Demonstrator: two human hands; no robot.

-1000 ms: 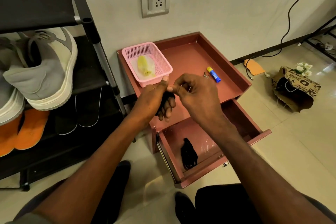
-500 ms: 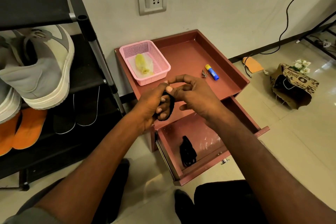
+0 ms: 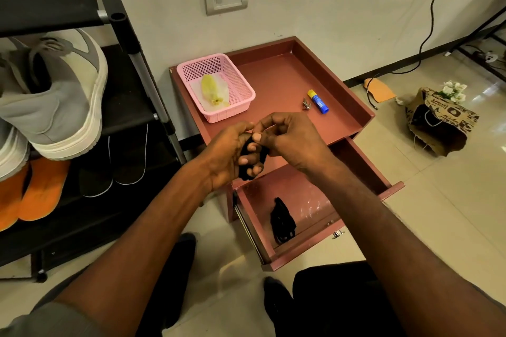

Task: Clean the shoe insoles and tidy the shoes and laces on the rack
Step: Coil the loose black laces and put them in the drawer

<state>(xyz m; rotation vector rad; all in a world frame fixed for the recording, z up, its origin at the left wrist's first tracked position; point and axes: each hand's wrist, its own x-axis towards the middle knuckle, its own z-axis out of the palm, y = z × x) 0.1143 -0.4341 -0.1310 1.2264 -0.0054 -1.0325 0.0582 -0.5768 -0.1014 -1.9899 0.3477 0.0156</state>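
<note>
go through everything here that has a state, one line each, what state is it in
maroon cabinet drawer: pulled open
black lace bundle: lying loose in the drawer
black lace: bunched between both hands
left hand: fingers curled round the lace
right hand: pinching the lace at the top
pink plastic mesh basket: upright, holding a yellow item
grey high-top shoe: standing on the rack shelf, unlaced
blue glue stick: lying flat, capped

My two bare forearms, a grey short sleeve (image 3: 54, 317) at my left arm, black trousers (image 3: 342, 298), dark footwear (image 3: 175, 260) nearest the grey sleeve, no rings or watch seen.
</note>
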